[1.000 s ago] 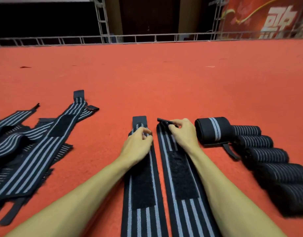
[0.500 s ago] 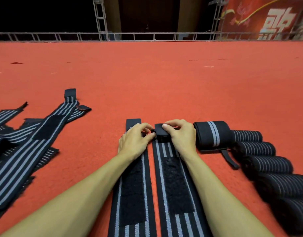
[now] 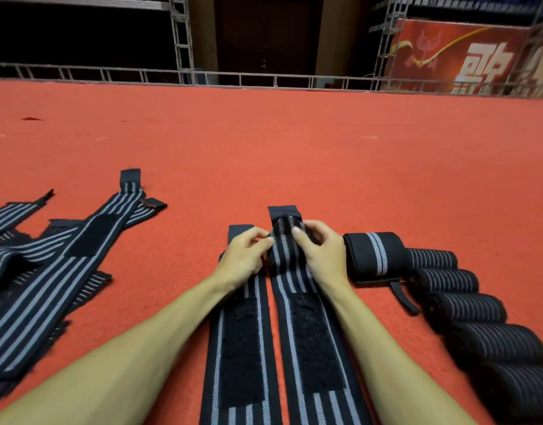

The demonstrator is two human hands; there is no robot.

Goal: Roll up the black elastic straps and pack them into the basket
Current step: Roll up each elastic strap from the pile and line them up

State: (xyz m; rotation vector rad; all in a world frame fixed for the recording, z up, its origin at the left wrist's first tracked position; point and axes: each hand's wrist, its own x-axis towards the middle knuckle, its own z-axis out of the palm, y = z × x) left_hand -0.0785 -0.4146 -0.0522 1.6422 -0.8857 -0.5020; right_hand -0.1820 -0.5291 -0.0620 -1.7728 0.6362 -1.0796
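both hands, left hand [image 3: 245, 256] and right hand [image 3: 320, 256], fingers pinching the strap [image 3: 290, 271] end at twelve o'clock; roll tight, edges square.

- My feed shows the red carpet [image 3: 294, 142] evenly lit from overhead, with soft, faint shadows.
- The background past the metal railing [image 3: 264, 78] is dim, nearly black.
- The railing bows from wide-angle distortion.
- Both hands look slightly motion-blurred; the rolled straps [image 3: 478, 320] at lower right are soft.
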